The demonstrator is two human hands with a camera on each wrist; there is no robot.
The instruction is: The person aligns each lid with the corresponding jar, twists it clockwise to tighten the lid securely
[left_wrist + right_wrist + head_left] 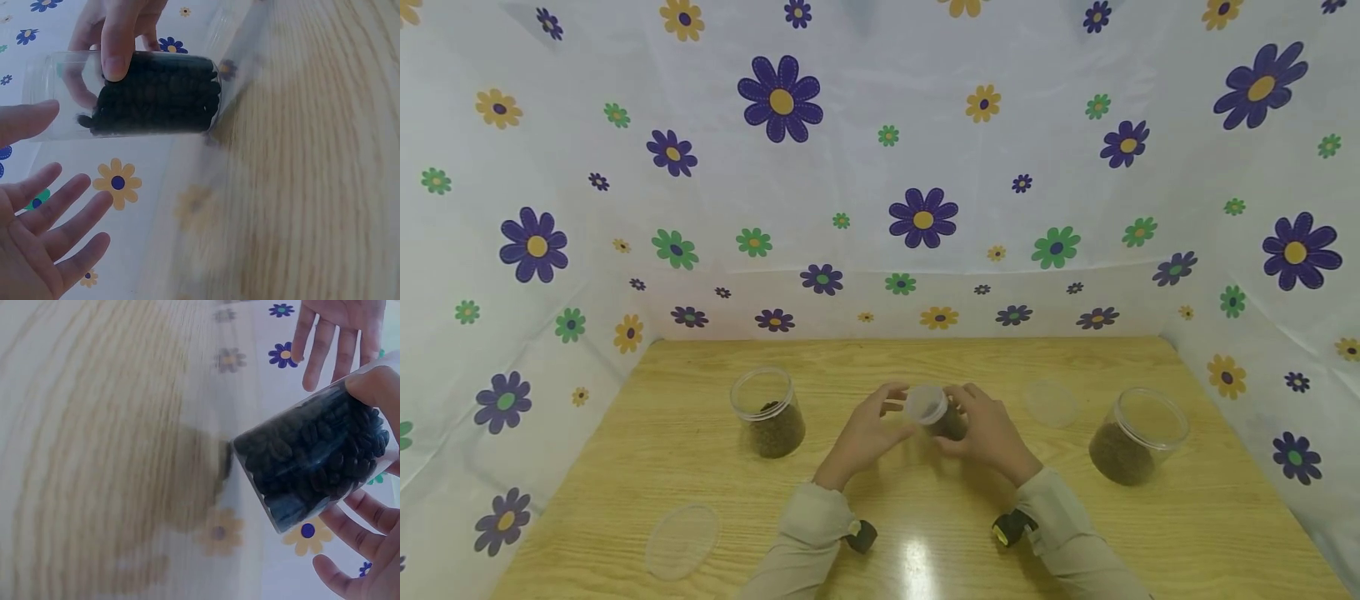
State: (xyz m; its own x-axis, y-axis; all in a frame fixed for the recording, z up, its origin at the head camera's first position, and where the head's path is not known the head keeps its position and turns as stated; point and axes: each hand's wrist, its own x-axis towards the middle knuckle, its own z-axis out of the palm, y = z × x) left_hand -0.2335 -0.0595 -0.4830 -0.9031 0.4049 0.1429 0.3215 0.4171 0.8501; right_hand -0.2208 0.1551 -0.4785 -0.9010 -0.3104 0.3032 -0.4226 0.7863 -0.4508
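Observation:
My right hand [992, 429] grips a small clear jar [951, 423], thumb on one side and fingers on the other. Dark oval beans [312, 447] fill most of this jar. It is tilted, with its pale top end toward my left hand [867, 432]. That left hand has its fingers spread and holds nothing; in the left wrist view its thumb [28, 122] is by the jar's top end, and whether it touches I cannot tell. Whether a lid closes the top is unclear.
A larger clear jar [777, 429] with dark contents stands on the left of the wooden table [917, 517], another similar jar [1123, 450] on the right. One clear round lid [681, 542] lies front left, and another disc-like lid [1051, 404] behind my right hand. Flowered cloth [850, 175] walls the table.

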